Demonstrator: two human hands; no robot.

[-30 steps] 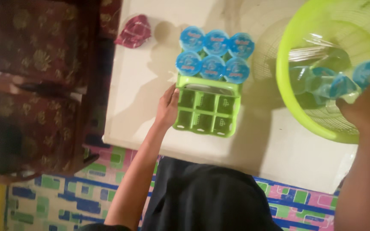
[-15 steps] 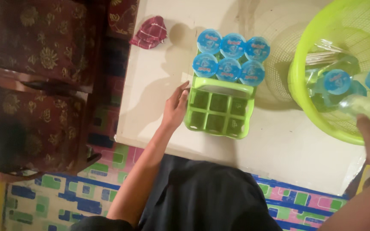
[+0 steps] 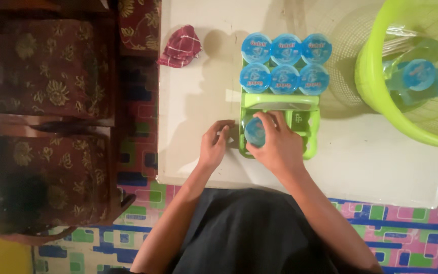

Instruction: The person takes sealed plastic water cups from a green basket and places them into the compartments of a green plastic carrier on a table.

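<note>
down at the middle of the white counter [image 3: 198,91], the right hand [image 3: 276,144] is wrapping its grip around a small clear plastic cup with a blue foil lid [image 3: 254,131], holding it over the near left compartment of the light green plastic cup carrier [image 3: 310,133]. the fingers [image 3: 267,119] are curling over the top and side of the cup, closed on it. at nine o'clock of that cup, the left hand [image 3: 214,143] is resting against the carrier's left edge, fingers loosely bent and holding nothing that can be seen. at twelve o'clock of the hands, six sealed blue-lidded cups [image 3: 284,63] are sitting in two rows of three, filling the far half of the carrier. at two o'clock, a round lime green plastic basket [image 3: 368,76] is standing on the counter with more blue-lidded cups [image 3: 418,75] lying inside. at eleven o'clock, a crumpled red checked cloth [image 3: 181,47] is lying near the counter's left edge.
</note>
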